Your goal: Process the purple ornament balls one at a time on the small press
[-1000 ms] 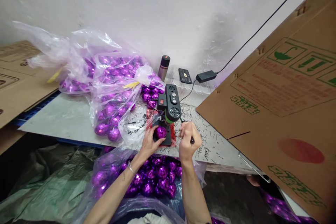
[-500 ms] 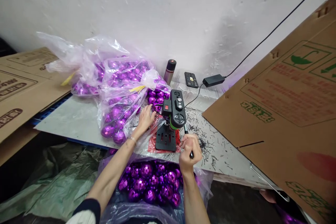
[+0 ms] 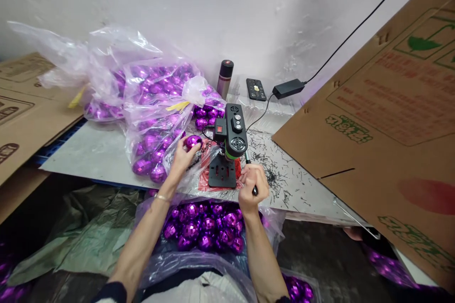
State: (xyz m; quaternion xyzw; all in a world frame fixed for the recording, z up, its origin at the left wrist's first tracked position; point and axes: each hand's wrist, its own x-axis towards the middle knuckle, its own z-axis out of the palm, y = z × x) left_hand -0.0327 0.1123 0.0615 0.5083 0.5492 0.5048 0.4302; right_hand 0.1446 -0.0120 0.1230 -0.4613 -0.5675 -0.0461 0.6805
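Observation:
A shiny purple mirror-faceted ball (image 3: 194,141) is pinched in the fingers of my left hand (image 3: 183,155), left of a small black bench press (image 3: 236,129). My right hand (image 3: 253,183) is wrapped round the press's lever handle (image 3: 255,191), whose black end pokes out of the fist. Below the press head, the slotted black base plate (image 3: 222,173) has no ball on it. Red plastic (image 3: 206,181) lies under this plate. More purple balls (image 3: 206,227) fill an open clear bag in front of me, below the table edge.
Clear bags of purple balls (image 3: 152,144) cover the table's left. Behind the press are a flask (image 3: 225,79), a phone (image 3: 256,89) and a power adapter (image 3: 288,88). Black bits (image 3: 273,175) litter the table (image 3: 305,194). Cardboard boxes (image 3: 377,151) flank both sides.
My left hand took a ball off the base plate, was behind-left of the plate half a second ago, and now holds a ball there. My right hand stays on the lever. The view has shifted.

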